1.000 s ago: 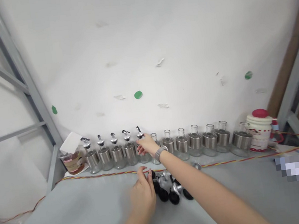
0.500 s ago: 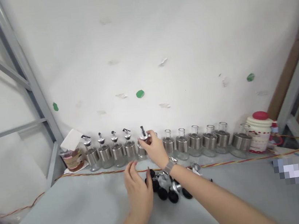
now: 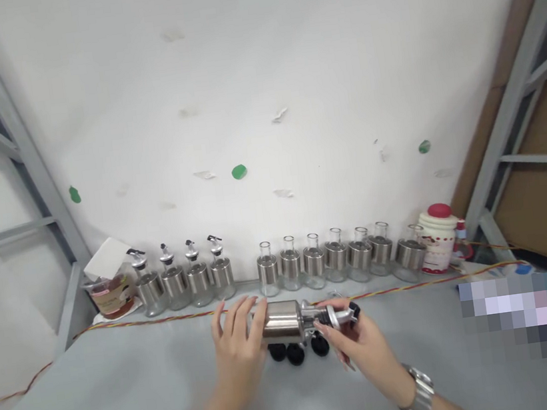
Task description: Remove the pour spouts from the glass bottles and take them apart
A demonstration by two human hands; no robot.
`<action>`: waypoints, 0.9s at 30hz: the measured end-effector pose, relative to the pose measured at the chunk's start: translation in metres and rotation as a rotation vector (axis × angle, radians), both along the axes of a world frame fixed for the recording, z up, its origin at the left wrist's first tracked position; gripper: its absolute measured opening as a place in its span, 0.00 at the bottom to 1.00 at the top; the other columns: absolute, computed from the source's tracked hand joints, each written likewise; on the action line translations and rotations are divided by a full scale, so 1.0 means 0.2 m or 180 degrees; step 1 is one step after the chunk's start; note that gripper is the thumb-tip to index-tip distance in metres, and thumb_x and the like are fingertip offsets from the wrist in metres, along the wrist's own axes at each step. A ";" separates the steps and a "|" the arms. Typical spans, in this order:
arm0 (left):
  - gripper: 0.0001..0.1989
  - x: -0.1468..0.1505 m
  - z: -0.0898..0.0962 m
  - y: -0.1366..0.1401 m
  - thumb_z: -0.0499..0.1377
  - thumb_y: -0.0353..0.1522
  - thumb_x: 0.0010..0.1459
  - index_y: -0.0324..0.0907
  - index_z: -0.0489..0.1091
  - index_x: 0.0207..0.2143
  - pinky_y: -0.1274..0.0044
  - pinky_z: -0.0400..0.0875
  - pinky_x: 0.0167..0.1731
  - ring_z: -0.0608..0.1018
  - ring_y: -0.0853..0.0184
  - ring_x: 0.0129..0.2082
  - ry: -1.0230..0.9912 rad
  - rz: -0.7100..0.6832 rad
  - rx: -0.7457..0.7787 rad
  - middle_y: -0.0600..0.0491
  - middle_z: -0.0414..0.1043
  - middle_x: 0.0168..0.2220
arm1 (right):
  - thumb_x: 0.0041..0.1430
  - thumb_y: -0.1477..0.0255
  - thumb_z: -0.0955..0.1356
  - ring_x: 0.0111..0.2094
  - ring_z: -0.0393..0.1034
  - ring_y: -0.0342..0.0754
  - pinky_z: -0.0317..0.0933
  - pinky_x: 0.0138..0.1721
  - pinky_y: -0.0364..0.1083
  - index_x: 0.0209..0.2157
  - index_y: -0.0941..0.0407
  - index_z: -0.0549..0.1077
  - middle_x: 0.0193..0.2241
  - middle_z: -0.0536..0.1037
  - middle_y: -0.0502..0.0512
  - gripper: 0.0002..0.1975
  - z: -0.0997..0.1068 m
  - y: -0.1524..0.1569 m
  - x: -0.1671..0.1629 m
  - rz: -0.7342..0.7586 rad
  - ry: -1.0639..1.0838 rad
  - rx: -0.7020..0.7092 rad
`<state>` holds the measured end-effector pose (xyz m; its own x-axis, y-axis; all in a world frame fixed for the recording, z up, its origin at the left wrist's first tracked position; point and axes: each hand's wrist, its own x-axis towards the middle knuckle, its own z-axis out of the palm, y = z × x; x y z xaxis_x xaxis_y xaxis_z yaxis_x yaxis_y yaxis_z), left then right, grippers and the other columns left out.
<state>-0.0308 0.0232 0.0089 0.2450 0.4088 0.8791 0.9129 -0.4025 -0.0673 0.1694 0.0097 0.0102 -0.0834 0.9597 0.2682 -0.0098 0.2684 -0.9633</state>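
Note:
A glass oil bottle (image 3: 285, 321) with a steel sleeve lies sideways above the table, its neck toward the right. My left hand (image 3: 238, 337) is wrapped round its base end. At the neck, my right hand (image 3: 365, 347) grips the pourer spout (image 3: 336, 318), silver with black parts; the spout meets the bottle's mouth, but how deep it sits I cannot tell. Below the bottle is a pile of loose spouts with black round parts (image 3: 296, 354), mostly hidden by the bottle and hands.
Several bottles with spouts (image 3: 198, 279) stand along the wall at left, and several open-necked bottles (image 3: 314, 261) at right. A twisted red-yellow wire (image 3: 167, 318) runs in front of them. A labelled jar (image 3: 111, 297) and a red-lidded canister (image 3: 438, 240) flank the row.
The bottle has left the row, come forward and been turned on its side. My left hand, free before, now holds its base; my right hand has moved right and down with the spout.

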 end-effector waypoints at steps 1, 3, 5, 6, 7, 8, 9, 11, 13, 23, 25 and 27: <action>0.19 0.00 0.00 0.01 0.49 0.21 0.50 0.44 0.65 0.45 0.62 0.49 0.52 0.70 0.64 0.45 0.0043 0.0026 0.0034 0.49 0.71 0.41 | 0.46 0.61 0.69 0.11 0.54 0.38 0.52 0.11 0.38 0.36 0.55 0.63 0.15 0.62 0.42 0.18 -0.03 0.01 0.01 -0.0143 0.0010 -0.0018; 0.20 -0.01 -0.01 0.02 0.50 0.21 0.50 0.44 0.65 0.45 0.62 0.48 0.53 0.70 0.63 0.46 0.0087 0.0046 0.0037 0.49 0.71 0.41 | 0.46 0.61 0.69 0.12 0.55 0.38 0.54 0.12 0.39 0.36 0.55 0.63 0.17 0.63 0.43 0.18 -0.08 0.02 0.00 -0.0265 0.0044 -0.0078; 0.19 -0.01 -0.01 0.03 0.50 0.22 0.49 0.44 0.65 0.44 0.61 0.48 0.53 0.69 0.62 0.46 0.0057 0.0028 -0.0016 0.48 0.70 0.42 | 0.47 0.60 0.68 0.13 0.57 0.39 0.55 0.13 0.40 0.35 0.54 0.62 0.17 0.63 0.43 0.17 -0.10 0.01 -0.02 -0.0274 0.0043 -0.0135; 0.19 0.00 -0.02 0.03 0.51 0.22 0.49 0.43 0.65 0.44 0.61 0.48 0.53 0.69 0.62 0.47 0.0042 -0.0007 -0.0082 0.48 0.70 0.42 | 0.48 0.61 0.67 0.13 0.57 0.39 0.55 0.14 0.40 0.34 0.54 0.61 0.16 0.63 0.43 0.16 -0.10 -0.01 -0.02 -0.0290 0.0006 -0.0133; 0.19 0.00 -0.02 0.03 0.51 0.22 0.47 0.42 0.65 0.44 0.61 0.48 0.53 0.69 0.62 0.46 0.0020 -0.0061 -0.0165 0.47 0.70 0.43 | 0.49 0.61 0.67 0.14 0.58 0.40 0.56 0.15 0.40 0.33 0.54 0.61 0.17 0.63 0.43 0.15 -0.10 -0.02 -0.03 -0.0333 -0.0064 -0.0088; 0.20 0.01 -0.02 0.02 0.51 0.22 0.46 0.41 0.65 0.43 0.61 0.47 0.53 0.69 0.62 0.46 -0.0001 -0.0129 -0.0282 0.47 0.70 0.43 | 0.49 0.62 0.67 0.15 0.59 0.40 0.56 0.16 0.40 0.32 0.54 0.62 0.17 0.63 0.44 0.13 -0.09 -0.03 -0.03 -0.0411 -0.0162 0.0009; 0.20 0.02 -0.01 0.01 0.51 0.22 0.44 0.40 0.65 0.42 0.62 0.47 0.54 0.70 0.62 0.45 -0.0025 -0.0204 -0.0420 0.47 0.70 0.42 | 0.50 0.63 0.67 0.17 0.60 0.40 0.56 0.18 0.40 0.31 0.54 0.62 0.18 0.64 0.45 0.12 -0.09 -0.05 -0.03 -0.0503 -0.0294 0.0146; 0.20 0.04 -0.01 -0.01 0.51 0.22 0.41 0.39 0.65 0.40 0.63 0.46 0.54 0.71 0.64 0.42 -0.0100 -0.0310 -0.0703 0.48 0.71 0.40 | 0.51 0.65 0.66 0.21 0.62 0.42 0.58 0.21 0.40 0.31 0.54 0.63 0.21 0.66 0.46 0.09 -0.07 -0.08 -0.01 -0.0619 -0.0648 0.0469; 0.19 0.05 0.00 -0.01 0.51 0.22 0.40 0.40 0.66 0.39 0.63 0.46 0.54 0.70 0.64 0.42 -0.0208 -0.0304 -0.0884 0.49 0.71 0.38 | 0.53 0.66 0.65 0.24 0.64 0.43 0.60 0.24 0.40 0.32 0.53 0.64 0.23 0.68 0.48 0.07 -0.05 -0.10 0.01 -0.0550 -0.1054 0.0780; 0.22 0.00 0.06 0.00 0.50 0.20 0.38 0.44 0.66 0.38 0.60 0.43 0.53 0.68 0.61 0.45 -0.0101 -0.0143 -0.1022 0.50 0.69 0.40 | 0.53 0.71 0.66 0.33 0.71 0.53 0.65 0.31 0.48 0.48 0.55 0.62 0.34 0.75 0.59 0.20 -0.03 -0.09 0.09 -0.0337 -0.2811 0.2787; 0.22 0.00 0.05 0.00 0.50 0.20 0.38 0.44 0.66 0.38 0.61 0.46 0.52 0.69 0.61 0.45 -0.0086 -0.0163 -0.1049 0.50 0.69 0.39 | 0.52 0.70 0.66 0.34 0.71 0.53 0.65 0.32 0.48 0.48 0.55 0.62 0.34 0.76 0.59 0.20 -0.03 -0.08 0.09 -0.0367 -0.2668 0.2644; 0.22 0.00 0.04 0.01 0.50 0.20 0.39 0.44 0.66 0.39 0.62 0.48 0.52 0.68 0.61 0.45 -0.0117 -0.0171 -0.0920 0.49 0.69 0.40 | 0.52 0.69 0.67 0.34 0.71 0.52 0.65 0.33 0.47 0.47 0.54 0.63 0.35 0.75 0.58 0.19 -0.03 -0.08 0.09 -0.0377 -0.2412 0.2326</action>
<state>-0.0307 0.0258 0.0165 0.2433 0.6308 0.7368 0.8896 -0.4479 0.0897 0.1869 -0.0065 0.0037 -0.3873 0.5991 0.7008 0.5900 0.7451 -0.3109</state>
